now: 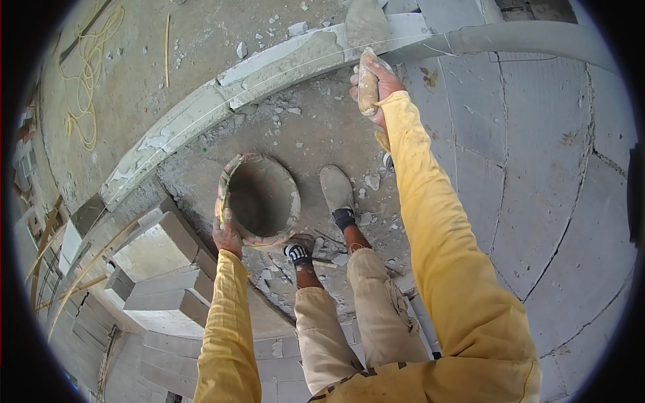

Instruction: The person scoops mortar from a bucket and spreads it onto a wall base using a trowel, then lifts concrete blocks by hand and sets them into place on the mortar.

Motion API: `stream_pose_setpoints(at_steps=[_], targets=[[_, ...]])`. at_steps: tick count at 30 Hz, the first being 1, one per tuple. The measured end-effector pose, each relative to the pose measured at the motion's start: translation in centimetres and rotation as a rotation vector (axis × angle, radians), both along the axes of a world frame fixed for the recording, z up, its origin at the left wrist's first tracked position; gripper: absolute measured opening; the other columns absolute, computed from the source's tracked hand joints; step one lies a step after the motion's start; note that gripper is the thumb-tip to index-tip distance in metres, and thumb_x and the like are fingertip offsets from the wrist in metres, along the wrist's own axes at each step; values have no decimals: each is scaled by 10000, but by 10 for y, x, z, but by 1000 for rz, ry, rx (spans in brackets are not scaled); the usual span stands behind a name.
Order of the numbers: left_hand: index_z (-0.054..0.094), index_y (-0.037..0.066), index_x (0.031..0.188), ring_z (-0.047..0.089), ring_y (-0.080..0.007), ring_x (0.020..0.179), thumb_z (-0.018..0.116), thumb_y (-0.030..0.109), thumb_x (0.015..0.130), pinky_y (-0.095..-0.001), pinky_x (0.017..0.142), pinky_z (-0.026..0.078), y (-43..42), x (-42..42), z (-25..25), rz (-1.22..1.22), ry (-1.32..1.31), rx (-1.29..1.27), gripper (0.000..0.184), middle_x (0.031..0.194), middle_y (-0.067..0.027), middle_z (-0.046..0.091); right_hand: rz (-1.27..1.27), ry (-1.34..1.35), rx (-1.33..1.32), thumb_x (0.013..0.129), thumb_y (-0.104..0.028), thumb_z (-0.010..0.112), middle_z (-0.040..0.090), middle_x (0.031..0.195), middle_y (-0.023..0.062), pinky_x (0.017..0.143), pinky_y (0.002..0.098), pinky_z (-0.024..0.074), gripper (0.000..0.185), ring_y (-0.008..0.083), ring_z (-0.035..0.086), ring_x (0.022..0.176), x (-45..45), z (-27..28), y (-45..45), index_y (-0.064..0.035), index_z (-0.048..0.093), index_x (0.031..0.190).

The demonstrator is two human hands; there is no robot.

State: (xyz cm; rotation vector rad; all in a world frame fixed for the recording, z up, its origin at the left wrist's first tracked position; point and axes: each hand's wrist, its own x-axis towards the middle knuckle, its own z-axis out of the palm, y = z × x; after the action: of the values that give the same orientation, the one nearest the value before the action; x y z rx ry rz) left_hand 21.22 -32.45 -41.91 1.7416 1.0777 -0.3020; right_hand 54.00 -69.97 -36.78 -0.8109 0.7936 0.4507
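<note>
My right hand (pixel 383 79) is closed around the pale, worn handle of a trowel (pixel 367 25). The trowel's grey blade points away from me over the top of a low block wall (pixel 289 62), near a thin string stretched along it. Whether the blade touches the wall top, I cannot tell. Down to the left, my left hand (pixel 227 234) grips the near-left rim of a mortar-stained bucket (pixel 294 201). The bucket tilts with its mouth towards me, and its inside looks grey and shadowed. My left fingers are partly hidden by the rim.
Light concrete blocks (pixel 161 252) are stacked at the left. A tall block wall (pixel 544 154) with cracked joints rises at the right. Rubble lies around my shoes (pixel 336 188). Beyond the low wall lie a yellow rope (pixel 87 87) and a thin stick (pixel 167 50).
</note>
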Motion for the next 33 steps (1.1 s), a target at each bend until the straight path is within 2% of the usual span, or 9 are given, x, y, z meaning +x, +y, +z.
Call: stream_pose_setpoints(at_steps=[7, 11, 12, 15, 16, 21, 24, 28, 33], targets=[[565, 16, 1121, 417, -92, 595, 594, 617, 843, -258, 517, 345, -12, 8, 11, 12, 44, -31, 663, 689, 18, 479, 1, -377, -908, 674, -114, 801, 643, 967, 82, 712, 318, 517, 580, 178, 623, 787, -60, -36, 15, -26, 543, 1186], [555, 3, 1147, 460, -97, 698, 541, 551, 907, -251, 612, 393, -14, 10, 15, -87, 3, -6, 599, 805, -8, 530, -63, -325, -1208, 681, -96, 790, 563, 1193, 182, 899, 374, 479, 646, 293, 609, 1018, -56, -108, 19, -16, 474, 1239], [551, -1, 1161, 468, -101, 723, 523, 531, 925, -251, 637, 403, -19, 17, 27, -96, 25, -24, 583, 838, -15, 540, 72, -185, -1228, 738, -146, 764, 465, 1324, 235, 991, 412, 430, 673, 354, 525, 1174, -53, -87, 30, -13, 420, 1301], [572, -7, 1058, 448, -112, 684, 543, 510, 920, -264, 606, 395, -19, 13, 19, -101, -53, -16, 536, 777, -15, 529, 483, 68, -1627, 790, -210, 727, 382, 1400, 262, 1057, 427, 380, 726, 395, 434, 1267, -64, -118, 52, -15, 343, 1374], [585, -8, 999, 434, -115, 652, 563, 509, 908, -272, 578, 387, -20, 12, 17, -95, -105, -4, 526, 731, -12, 518, 554, 66, -1531, 816, -248, 695, 298, 1448, 291, 1120, 445, 296, 783, 432, 316, 1340, -72, -124, 55, -13, 263, 1425], [581, 1, 974, 438, -127, 650, 567, 491, 908, -284, 584, 387, -27, 17, 26, -56, -98, -40, 494, 712, -24, 504, 709, -15, -1472, 793, -210, 692, 347, 1396, 301, 1132, 460, 246, 755, 436, 291, 1341, -149, -142, 69, 12, 284, 1389], [580, 0, 970, 443, -130, 656, 568, 480, 908, -287, 593, 389, -19, 12, 22, -88, -68, -14, 484, 718, -28, 506, 614, -89, -1366, 770, -144, 687, 415, 1311, 268, 1078, 443, 315, 686, 415, 399, 1253, -174, -108, 63, 16, 332, 1335], [584, 44, 1036, 411, -77, 598, 585, 495, 900, -248, 526, 336, -8, -3, 11, -17, -63, -75, 471, 725, 29, 494, 111, -303, -1151, 753, -78, 646, 473, 1197, 222, 959, 411, 412, 570, 342, 518, 1098, -151, -71, 64, 16, 398, 1258], [580, 72, 1055, 380, -43, 559, 609, 440, 912, -226, 488, 298, 5, -21, 4, 52, -98, -141, 396, 695, 80, 464, 105, 39, -1123, 773, -109, 634, 469, 1226, 263, 963, 426, 429, 553, 379, 518, 1128, -48, -28, 74, 42, 395, 1248]])
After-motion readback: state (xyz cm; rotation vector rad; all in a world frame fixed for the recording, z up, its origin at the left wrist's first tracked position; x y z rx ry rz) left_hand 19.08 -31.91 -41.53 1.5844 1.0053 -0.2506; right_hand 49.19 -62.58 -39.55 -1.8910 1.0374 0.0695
